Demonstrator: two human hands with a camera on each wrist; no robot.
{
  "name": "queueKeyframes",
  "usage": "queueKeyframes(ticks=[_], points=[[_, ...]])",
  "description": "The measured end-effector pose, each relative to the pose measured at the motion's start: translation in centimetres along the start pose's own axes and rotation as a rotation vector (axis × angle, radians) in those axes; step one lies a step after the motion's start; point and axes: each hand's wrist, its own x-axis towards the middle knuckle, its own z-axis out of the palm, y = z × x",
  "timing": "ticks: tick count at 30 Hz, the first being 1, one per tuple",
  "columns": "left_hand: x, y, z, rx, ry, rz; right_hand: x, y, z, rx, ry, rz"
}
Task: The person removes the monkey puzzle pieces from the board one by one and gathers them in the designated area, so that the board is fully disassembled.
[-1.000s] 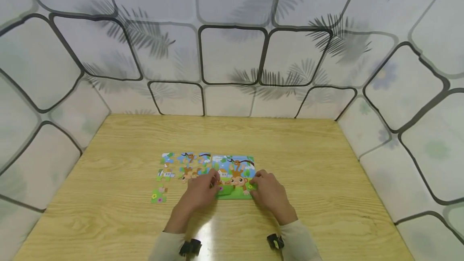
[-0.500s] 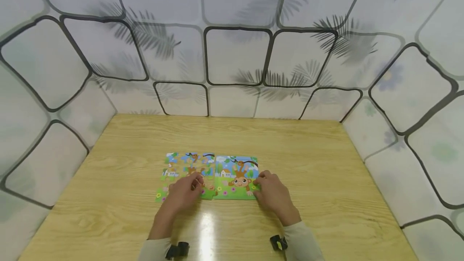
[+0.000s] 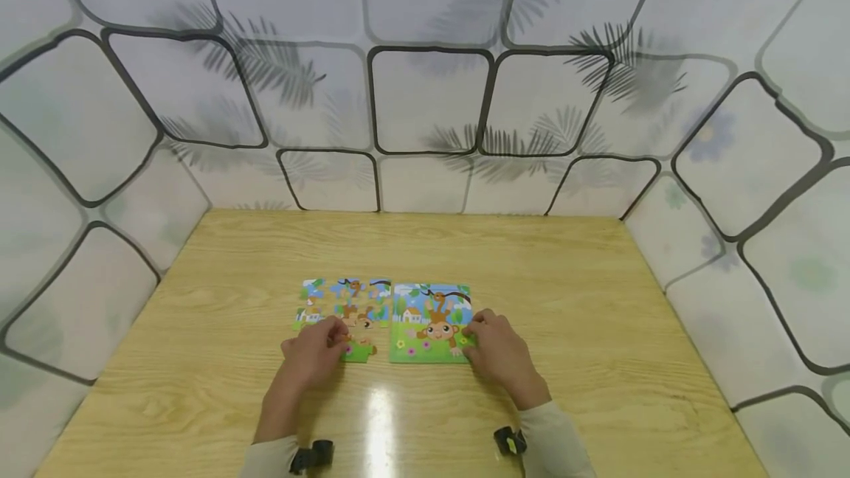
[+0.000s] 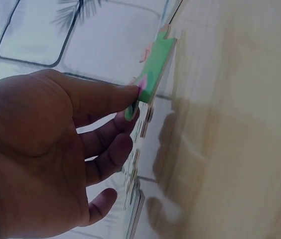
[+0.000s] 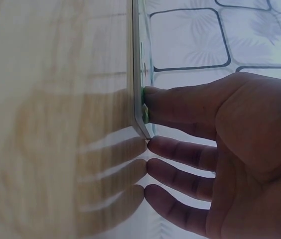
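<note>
A green puzzle piece (image 3: 359,350) with a pink flower is pinched between the thumb and forefinger of my left hand (image 3: 315,351). In the left wrist view the piece (image 4: 155,64) is tilted, close over the table, and the other fingers hang loosely bent. Behind that hand lie loose monkey-puzzle pieces (image 3: 312,316); the hand hides some of them. To their right is a square picture board (image 3: 418,356) showing a monkey, a house and flowers. My right hand (image 3: 501,349) rests at its right edge, thumb on top of the board (image 5: 136,64), other fingertips down on the table.
The pieces and board lie on a wood-grain table (image 3: 564,279). A pale wall covering (image 3: 425,102) with dark outlines and leaf prints encloses the back and sides. Both sleeves carry a small black strap device (image 3: 510,441) at the wrist.
My left hand has moved left from over the picture board to the loose pieces, carrying the green puzzle piece and uncovering the board's left part. My right hand has stayed at the board's edge.
</note>
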Motion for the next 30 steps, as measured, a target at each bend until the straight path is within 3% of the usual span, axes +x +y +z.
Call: queueKeyframes(ticks=[9, 20, 25, 30], points=[[-0.4, -1.3, -0.8, 0.051, -0.003, -0.05, 0.0, 0.1, 0.0, -0.005, 0.0, -0.002], [-0.6, -0.9, -1.2, 0.182, 0.049, -0.071, 0.1, 0.0, 0.0, 0.02, -0.006, 0.004], [-0.3, 0.0, -0.9, 0.143, 0.08, -0.029, 0.1, 0.1, 0.1, 0.011, 0.0, 0.009], [0.0, 1.6, 0.4, 0.126, 0.075, 0.043, 0.1, 0.0, 0.0, 0.02, -0.006, 0.018]])
